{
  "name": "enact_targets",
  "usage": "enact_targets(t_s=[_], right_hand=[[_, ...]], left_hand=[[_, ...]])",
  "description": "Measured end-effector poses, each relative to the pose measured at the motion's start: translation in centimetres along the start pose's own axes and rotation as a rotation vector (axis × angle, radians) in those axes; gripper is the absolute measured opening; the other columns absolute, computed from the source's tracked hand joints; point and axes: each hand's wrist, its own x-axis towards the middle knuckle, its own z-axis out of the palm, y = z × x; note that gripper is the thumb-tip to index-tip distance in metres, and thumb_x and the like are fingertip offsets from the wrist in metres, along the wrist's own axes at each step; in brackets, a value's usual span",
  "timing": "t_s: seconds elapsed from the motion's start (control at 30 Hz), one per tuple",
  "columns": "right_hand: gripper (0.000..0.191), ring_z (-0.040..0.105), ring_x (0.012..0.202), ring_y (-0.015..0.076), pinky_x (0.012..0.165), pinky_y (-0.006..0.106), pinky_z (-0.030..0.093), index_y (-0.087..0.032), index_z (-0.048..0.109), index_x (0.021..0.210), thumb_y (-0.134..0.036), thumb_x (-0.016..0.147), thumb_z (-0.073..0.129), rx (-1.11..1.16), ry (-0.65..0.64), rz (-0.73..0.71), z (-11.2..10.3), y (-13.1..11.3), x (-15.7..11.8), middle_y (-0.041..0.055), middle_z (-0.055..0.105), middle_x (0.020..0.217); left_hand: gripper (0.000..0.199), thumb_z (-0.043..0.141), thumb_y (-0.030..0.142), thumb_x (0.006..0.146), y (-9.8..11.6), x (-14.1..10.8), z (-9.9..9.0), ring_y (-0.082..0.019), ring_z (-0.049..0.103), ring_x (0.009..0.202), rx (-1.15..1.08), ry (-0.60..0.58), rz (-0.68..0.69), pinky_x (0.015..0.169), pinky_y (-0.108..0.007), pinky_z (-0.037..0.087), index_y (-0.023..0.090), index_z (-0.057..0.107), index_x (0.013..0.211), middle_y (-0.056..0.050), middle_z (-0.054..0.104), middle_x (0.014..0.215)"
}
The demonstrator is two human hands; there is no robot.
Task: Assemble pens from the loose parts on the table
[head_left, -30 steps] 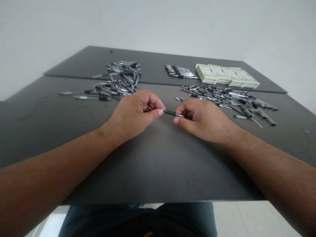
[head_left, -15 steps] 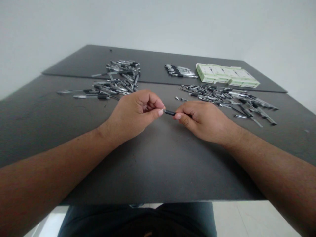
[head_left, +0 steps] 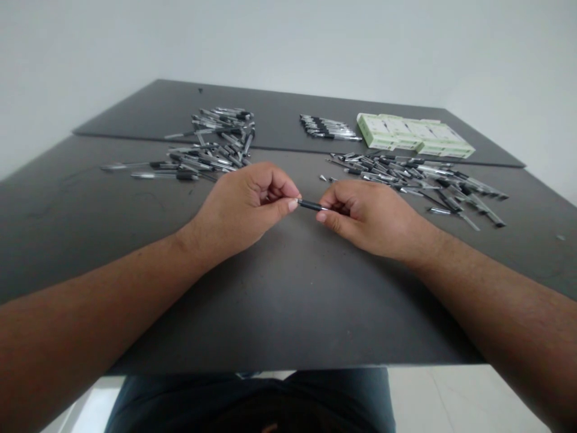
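Note:
Between my two hands lies a pen [head_left: 310, 205] with a black grip, held roughly level above the table. My left hand [head_left: 255, 207] pinches its left tip between thumb and forefinger. Around the pen's other end my right hand [head_left: 367, 216] is closed, thumb below and fingers curled over; the part inside the palm is hidden. Behind my left hand spreads a pile of pens [head_left: 211, 157] with black grips. Beyond my right hand is a scattered heap of pens and pen parts [head_left: 396, 171].
A neat row of pens [head_left: 329, 128] lies at the back of the dark table [head_left: 288, 300]. To its right sit several green and white boxes [head_left: 415, 133]. A seam crosses the table behind my hands, and a pale wall [head_left: 288, 48] stands beyond.
My right thumb and fingers have shifted slightly on the pen, showing a little more of it past the black grip. My left hand keeps its pinch.

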Motion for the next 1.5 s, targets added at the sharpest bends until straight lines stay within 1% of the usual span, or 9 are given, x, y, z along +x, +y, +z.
enact_targets(t_s=[0.13,0.3,0.37,0.5,0.67,0.87,1.03,1.13,1.5], right_hand=[[0.034,0.074,0.087,0.025,0.082,0.037,0.05,-0.023,0.083,0.105,-0.045,0.118,0.061,0.009,-0.038,-0.048,-0.07,-0.14,0.04,0.0074,0.084,0.092],[0.015,0.073,0.085,0.0235,0.081,0.035,0.05,-0.024,0.081,0.104,-0.038,0.106,0.077,0.024,0.027,0.042,-0.05,-0.26,0.01,0.0037,0.083,0.091],[0.017,0.072,0.083,0.0229,0.079,0.035,0.049,-0.024,0.081,0.102,-0.039,0.108,0.075,0.011,0.018,0.023,-0.14,-0.26,0.0,0.0035,0.081,0.089],[0.032,0.07,0.081,0.0226,0.077,0.036,0.047,-0.023,0.082,0.102,-0.045,0.117,0.064,0.02,-0.004,-0.014,-0.26,-0.33,-0.06,0.0048,0.08,0.087],[0.019,0.072,0.083,0.0231,0.077,0.035,0.049,-0.025,0.081,0.103,-0.044,0.108,0.08,0.018,0.034,0.047,-0.22,-0.31,-0.11,0.003,0.081,0.089],[0.03,0.073,0.087,0.026,0.08,0.037,0.049,-0.024,0.085,0.109,-0.045,0.117,0.064,-0.035,-0.013,-0.021,-0.26,0.06,0.02,0.007,0.083,0.093],[0.022,0.071,0.086,0.0252,0.081,0.038,0.049,-0.025,0.083,0.108,-0.041,0.113,0.068,-0.025,0.024,-0.008,-0.16,-0.12,-0.02,0.0058,0.083,0.095],[0.018,0.071,0.088,0.0257,0.082,0.038,0.049,-0.026,0.083,0.107,-0.039,0.11,0.071,-0.027,0.048,-0.007,-0.21,-0.34,-0.05,0.0052,0.082,0.095],[0.01,0.068,0.083,0.0221,0.08,0.036,0.048,-0.024,0.08,0.104,-0.029,0.105,0.072,-0.009,0.07,-0.038,-0.33,-0.48,-0.14,0.0034,0.078,0.092]], left_hand=[[0.013,0.091,0.037,0.094,0.22,-0.01,0.01,-0.022,0.081,0.086,0.002,0.003,-0.013,0.08,-0.035,0.064,0.027,0.083,0.097,-0.002,0.089,0.095],[0.012,0.092,0.035,0.093,0.27,-0.04,-0.02,-0.021,0.08,0.085,0.009,0.013,-0.013,0.079,-0.035,0.064,0.027,0.084,0.097,-0.002,0.088,0.094],[0.011,0.093,0.033,0.094,0.31,-0.08,-0.06,-0.021,0.079,0.084,0.01,0.013,-0.017,0.079,-0.035,0.064,0.027,0.084,0.097,-0.002,0.087,0.093],[0.012,0.093,0.033,0.095,0.41,-0.13,-0.08,-0.022,0.08,0.085,0.008,0.008,-0.014,0.08,-0.036,0.063,0.027,0.083,0.097,-0.002,0.087,0.094],[0.015,0.093,0.037,0.095,0.24,-0.05,-0.04,-0.021,0.079,0.086,-0.004,0.002,-0.021,0.083,-0.037,0.064,0.027,0.082,0.098,-0.002,0.086,0.095],[0.012,0.092,0.033,0.094,0.22,0.01,-0.17,-0.021,0.077,0.082,0.025,-0.003,-0.013,0.078,-0.036,0.062,0.027,0.082,0.096,-0.001,0.085,0.092],[0.012,0.088,0.03,0.092,0.16,-0.09,-0.05,-0.021,0.081,0.086,-0.038,-0.022,-0.003,0.083,-0.036,0.065,0.028,0.08,0.1,-0.001,0.086,0.095],[0.013,0.085,0.032,0.093,0.07,-0.22,-0.05,-0.022,0.081,0.086,0.018,-0.056,0.011,0.085,-0.037,0.065,0.028,0.08,0.104,-0.001,0.086,0.095],[0.013,0.077,0.038,0.102,0.68,-0.34,-0.43,-0.022,0.082,0.09,0.238,-0.069,0.04,0.085,-0.036,0.061,0.026,0.081,0.105,-0.001,0.087,0.094]])
